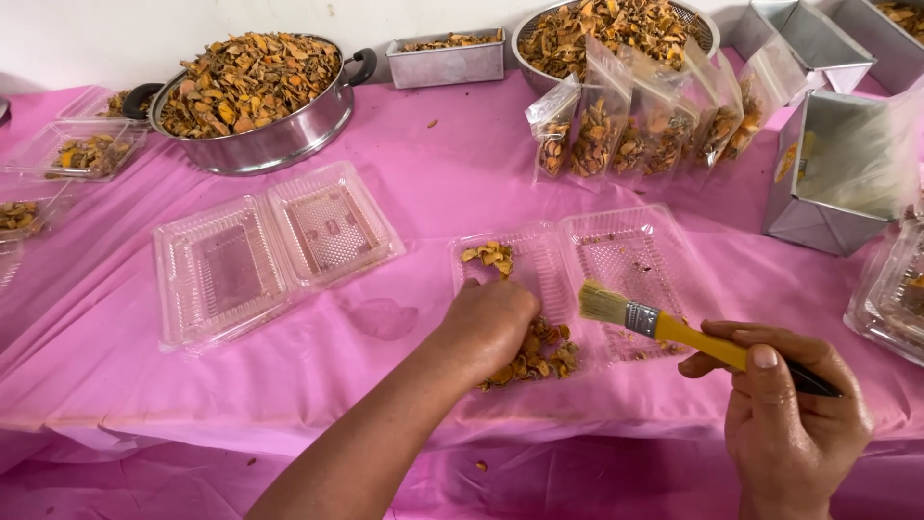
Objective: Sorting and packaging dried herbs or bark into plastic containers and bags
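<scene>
**Hands at an open clamshell tray of dried orange slices**

The left hand point(486, 325) reaches in from below and rests in the near half of a clear plastic clamshell tray point(630, 252) that lies open on the pink tablecloth point(433, 173). Its fingers are curled down into a pile of dried orange-brown slices point(539, 354) in that half; whether they grip any pieces cannot be told, as the back of the hand hides the fingertips. A smaller clump of slices point(489, 256) lies at the far end of the same half.

The right hand point(789, 409) is clenched around the dark end of a paintbrush point(674, 329) with a yellow handle, a metal band and pale bristles. The bristles point left, just above the seam between the tray's 2 halves and near the left hand's knuckles. The tray's right half holds only crumbs.

To the left, well apart, a 2nd clear clamshell tray point(274, 255) lies open. Behind it stands a steel pot point(260, 144) with black handles, heaped with the same dried slices. At the far edge are a small rectangular metal tin point(448, 63) and a metal colander point(698, 24), both holding slices. In front of the colander stands a row of clear pouches point(635, 120), each partly filled. A square metal tin point(833, 173) lies tipped on its side at the right, and more filled trays point(82, 149) sit along the left edge.
</scene>
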